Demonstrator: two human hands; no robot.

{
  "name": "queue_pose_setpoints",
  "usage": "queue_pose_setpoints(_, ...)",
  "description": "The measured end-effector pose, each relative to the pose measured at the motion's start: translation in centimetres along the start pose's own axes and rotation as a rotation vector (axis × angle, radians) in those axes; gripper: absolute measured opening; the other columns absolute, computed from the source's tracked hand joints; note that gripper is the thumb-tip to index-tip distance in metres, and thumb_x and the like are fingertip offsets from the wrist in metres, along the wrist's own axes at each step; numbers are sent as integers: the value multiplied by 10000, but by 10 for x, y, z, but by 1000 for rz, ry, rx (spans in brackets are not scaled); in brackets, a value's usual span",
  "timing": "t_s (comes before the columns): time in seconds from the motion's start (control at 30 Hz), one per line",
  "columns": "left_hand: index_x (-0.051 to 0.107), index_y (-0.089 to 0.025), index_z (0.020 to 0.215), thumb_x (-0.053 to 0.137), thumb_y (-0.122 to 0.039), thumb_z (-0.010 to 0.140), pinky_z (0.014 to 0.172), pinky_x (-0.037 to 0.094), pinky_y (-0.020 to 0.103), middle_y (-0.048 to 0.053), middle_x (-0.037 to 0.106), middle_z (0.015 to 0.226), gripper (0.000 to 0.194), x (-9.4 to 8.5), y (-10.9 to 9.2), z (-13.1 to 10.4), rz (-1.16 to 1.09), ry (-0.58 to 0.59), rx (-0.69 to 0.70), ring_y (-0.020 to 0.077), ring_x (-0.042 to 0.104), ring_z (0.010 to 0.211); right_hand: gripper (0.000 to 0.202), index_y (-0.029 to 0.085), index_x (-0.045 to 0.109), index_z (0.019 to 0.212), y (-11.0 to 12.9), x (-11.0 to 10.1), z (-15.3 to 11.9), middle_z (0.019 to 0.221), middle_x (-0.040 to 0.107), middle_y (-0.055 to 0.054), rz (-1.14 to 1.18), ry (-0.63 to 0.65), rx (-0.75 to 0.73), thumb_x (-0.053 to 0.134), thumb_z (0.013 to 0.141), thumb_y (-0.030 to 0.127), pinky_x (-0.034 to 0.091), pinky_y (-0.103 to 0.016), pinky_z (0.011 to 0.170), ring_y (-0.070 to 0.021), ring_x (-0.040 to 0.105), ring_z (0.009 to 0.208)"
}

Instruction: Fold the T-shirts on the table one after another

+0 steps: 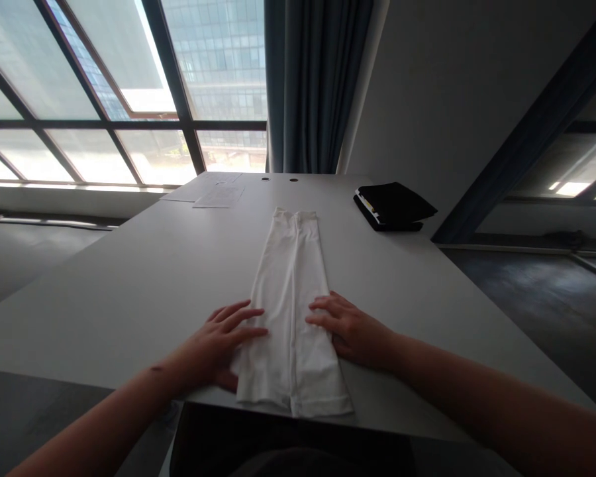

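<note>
A long white cloth garment (294, 285) lies flat on the pale table (179, 278), its narrow end pointing away and its wider end near the front edge. A seam or fold runs lengthwise down its middle. My left hand (218, 344) rests at the garment's left edge with fingers spread, the fingertips on the cloth. On the opposite edge lies my right hand (350, 326), its fingers apart and touching the fabric, the thumb side lower down. Neither hand grips the cloth.
A black case or folder (397, 205) sits at the table's far right. Sheets of paper (218, 195) lie at the far left. Two small round holes are near the back edge. Beyond stand a dark blue curtain (312, 86) and slanted windows.
</note>
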State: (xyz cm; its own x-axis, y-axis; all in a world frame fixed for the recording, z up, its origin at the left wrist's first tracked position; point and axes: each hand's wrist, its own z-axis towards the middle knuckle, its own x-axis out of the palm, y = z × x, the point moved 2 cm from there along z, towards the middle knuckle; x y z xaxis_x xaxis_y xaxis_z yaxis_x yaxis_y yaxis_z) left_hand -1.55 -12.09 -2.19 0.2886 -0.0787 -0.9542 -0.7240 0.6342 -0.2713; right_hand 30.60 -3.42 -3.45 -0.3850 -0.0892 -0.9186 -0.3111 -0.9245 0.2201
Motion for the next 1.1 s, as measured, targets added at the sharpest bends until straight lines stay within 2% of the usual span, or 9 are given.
queue_pose_setpoints(0.07,607,-337,1449,843,-495,790,1208,385,527,96,574,1533,718,0,-11,-1,-8,33,116,361,483,1439,448,214,660,1364,19,-1,-2,1379,635,-153,-1,66,-153,643,935,339,308,-636,1243,-295,569,1318)
queue_pose_setpoints(0.17,637,-317,1388,656,-213,931,1142,462,419,61,701,1357,469,1,-22,-2,-1,-28,106,248,632,1269,362,207,687,1289,38,-3,-2,1252,703,-130,-12,46,-290,569,958,292,430,-530,1166,-237,646,1123)
queue_pose_setpoints(0.3,637,-286,1385,498,12,825,1087,513,407,53,710,1343,649,2,-16,-5,-4,-98,-13,229,644,1243,329,154,691,1214,41,-6,-3,1102,741,-139,-1,-22,-362,482,970,220,554,-367,901,-215,667,970)
queue_pose_setpoints(0.43,675,-256,1314,458,11,827,1075,519,421,64,724,1316,597,-2,-9,-7,-26,-119,-54,234,653,1226,345,135,675,1208,42,-9,-6,1095,740,-152,-3,-28,-392,457,981,275,563,-368,877,-229,676,965)
queue_pose_setpoints(0.6,685,-254,1222,506,-93,855,1031,529,394,60,760,1199,439,-10,-22,-6,-59,-76,126,223,701,1097,311,149,667,1153,44,-13,-6,999,730,-135,4,-5,-396,459,999,322,553,-337,788,-212,677,872)
queue_pose_setpoints(0.77,652,-255,1224,514,-210,980,954,556,330,44,785,1078,284,-22,-38,-10,-89,-149,193,188,736,951,251,190,630,1141,43,-26,-11,816,690,-74,86,-45,-399,465,1014,331,487,-302,640,-185,636,704)
queue_pose_setpoints(0.93,694,-279,1136,504,-239,1002,789,571,255,8,784,957,236,-39,-36,1,-156,-316,-71,167,731,841,115,214,625,1014,31,-47,-10,765,693,-25,238,-309,-150,513,1003,244,456,-254,626,-133,621,647)
queue_pose_setpoints(1.03,709,-248,1090,515,-380,1016,610,525,228,3,772,882,247,-47,-15,29,-248,-312,-218,133,650,621,215,192,619,838,5,-49,2,677,634,9,281,-393,160,537,1010,293,415,-219,591,-102,557,589)
queue_pose_setpoints(1.1,709,-220,1056,497,-471,1016,563,489,224,17,759,851,331,-47,8,55,-308,-321,-267,145,641,642,339,183,583,744,-19,-44,14,624,571,21,312,-359,367,539,1010,388,381,-216,563,-100,508,569)
